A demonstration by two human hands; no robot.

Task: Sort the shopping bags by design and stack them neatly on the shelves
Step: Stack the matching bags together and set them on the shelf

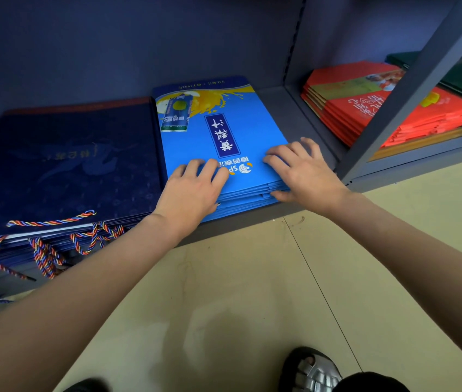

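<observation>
- Low grey metal shelf (252, 219) just above a beige tiled floor (238, 292); dark back wall, upright post (411, 89) at 2 o'clock.
- Light blue bag stack (218, 131) lies flat mid-shelf, 12 o'clock from the viewer. Navy bag stack (63, 165) touches it at 9 o'clock, its twisted rope handles (51, 222) hanging over the shelf lip. Red bag stack (365, 108) in the next bay at 2 o'clock, well apart.
- Step in hand, by my read: squaring up the blue stack; sorting of these three designs looks done.
- Left hand (193, 190): fingers loosely bent, lying on the top bag at the near-left corner. Touching, not grasping.
- Right hand (303, 171): fingers spread on the top face, thumb against the stack's near-right edge. Flat contact; can't tell if it pinches any layers.
- Next move likely needs an even push from both sides to align the staggered near edges without skewing the stack into the navy pile.
</observation>
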